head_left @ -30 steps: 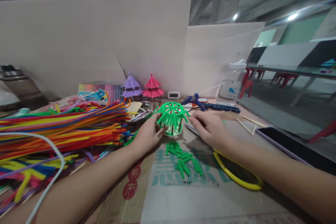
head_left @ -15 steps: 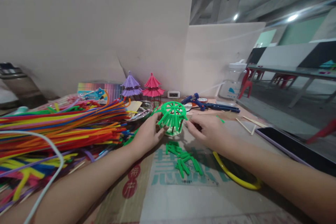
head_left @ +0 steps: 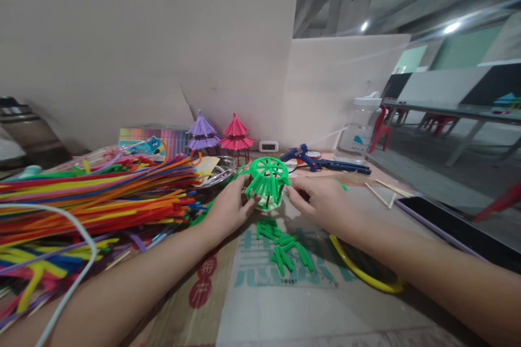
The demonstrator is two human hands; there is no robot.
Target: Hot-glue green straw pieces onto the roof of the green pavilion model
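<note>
A small green pavilion model (head_left: 266, 176), its round roof made of fuzzy pipe-cleaner strips on thin posts over a pale base, stands in front of me. My left hand (head_left: 232, 200) grips its left side, with the thumb at the lower front. At the right rim of the roof, the fingertips of my right hand (head_left: 315, 200) are pinched together against a green strip's end. Whether they hold a separate piece is hidden. Several short cut green pipe-cleaner pieces (head_left: 285, 244) lie just below the model.
Long colourful pipe cleaners (head_left: 122, 190) are heaped on the left. Behind stand a purple pavilion (head_left: 202, 133), a red pavilion (head_left: 235, 133) and a small digital clock (head_left: 268, 146). A blue glue gun (head_left: 303, 157), a plastic jug (head_left: 358, 127), a phone (head_left: 451, 227) and a yellow curved tube (head_left: 362, 274) are rightward.
Both hands stay at the green model in almost the same pose. The right fingertips have shifted very slightly at the roof's rim.
</note>
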